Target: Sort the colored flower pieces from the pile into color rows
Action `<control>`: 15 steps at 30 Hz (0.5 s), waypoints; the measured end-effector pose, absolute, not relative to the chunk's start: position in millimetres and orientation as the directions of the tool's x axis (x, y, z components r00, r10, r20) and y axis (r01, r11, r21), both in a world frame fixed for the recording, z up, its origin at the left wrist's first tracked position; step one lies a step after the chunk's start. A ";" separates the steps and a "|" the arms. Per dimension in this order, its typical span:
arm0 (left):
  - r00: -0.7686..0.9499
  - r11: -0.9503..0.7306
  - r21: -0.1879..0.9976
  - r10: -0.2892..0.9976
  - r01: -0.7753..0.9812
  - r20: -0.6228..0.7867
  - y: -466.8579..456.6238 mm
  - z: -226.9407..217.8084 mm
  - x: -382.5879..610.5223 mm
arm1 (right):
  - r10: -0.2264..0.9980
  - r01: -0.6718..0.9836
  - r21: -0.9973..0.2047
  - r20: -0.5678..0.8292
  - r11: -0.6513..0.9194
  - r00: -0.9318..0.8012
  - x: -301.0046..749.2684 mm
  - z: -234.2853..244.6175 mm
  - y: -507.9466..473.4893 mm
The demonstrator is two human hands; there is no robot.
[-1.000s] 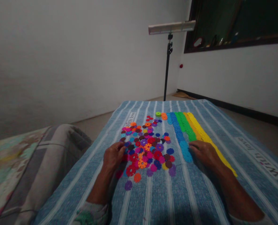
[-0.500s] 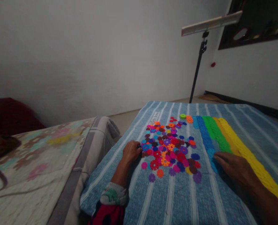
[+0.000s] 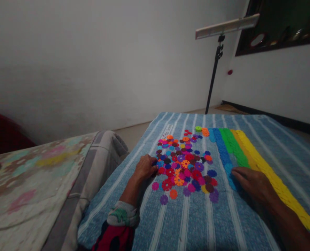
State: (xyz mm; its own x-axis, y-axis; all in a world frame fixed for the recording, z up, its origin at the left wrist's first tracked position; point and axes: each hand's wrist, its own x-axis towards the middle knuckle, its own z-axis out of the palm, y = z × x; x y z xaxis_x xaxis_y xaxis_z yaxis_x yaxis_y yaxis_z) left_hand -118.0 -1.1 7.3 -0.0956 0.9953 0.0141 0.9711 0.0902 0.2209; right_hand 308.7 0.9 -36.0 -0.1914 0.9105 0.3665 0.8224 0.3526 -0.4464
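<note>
Many small flower-shaped discs point(image 3: 185, 164) in mixed colours lie scattered on the blue striped cloth point(image 3: 168, 223). At the left edge of this pile, my left hand point(image 3: 145, 167) has its fingers closed together; something dark blue shows at the tips, too small to make out. My right hand point(image 3: 256, 183) is closed at the near end of a blue row point(image 3: 222, 146), its fingertips on light blue discs point(image 3: 230, 174). Beside it run overlapping rows of green discs point(image 3: 232, 144) and yellow discs point(image 3: 270, 167), with an orange-yellow row point(image 3: 242, 148) between them.
Lime green discs point(image 3: 198, 129) and orange discs point(image 3: 205, 131) sit at the far end of the rows. A floral-covered surface point(image 3: 47, 174) stands to the left across a gap. Behind the table rises a black stand point(image 3: 214, 73) with a flat panel.
The whole scene has shifted slightly left as the head view turned. Both hands stay at about the same spots on the cloth, left at the pile and right at the blue row.
</note>
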 end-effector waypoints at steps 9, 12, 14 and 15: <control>-0.095 0.090 0.221 0.995 0.971 0.011 -3.3 7.5 -118.1 | 0.923 0.848 -0.425 0.346 0.315 -0.170 306.8 -34.7 -0.4; -0.110 0.105 0.245 0.994 0.964 0.009 -3.6 8.4 -117.4 | 0.924 0.855 -0.418 0.345 0.308 -0.164 306.9 -34.8 -0.3; -0.116 0.112 0.262 0.993 0.959 -0.001 -3.4 10.1 -116.5 | 0.918 0.850 -0.419 0.360 0.319 -0.167 306.5 -34.7 -0.2; -0.126 0.127 0.280 0.992 0.952 -0.021 -3.1 11.0 -116.1 | 0.914 0.846 -0.420 0.367 0.328 -0.172 306.2 -34.7 0.0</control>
State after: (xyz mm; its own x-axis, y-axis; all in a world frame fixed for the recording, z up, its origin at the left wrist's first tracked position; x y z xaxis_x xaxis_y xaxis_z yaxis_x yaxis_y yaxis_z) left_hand -116.1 -3.1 11.0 -0.1259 0.9918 -0.0214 0.9516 0.1268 0.2800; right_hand 306.2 0.0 -34.7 -0.1719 0.9142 0.3671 0.8464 0.3277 -0.4198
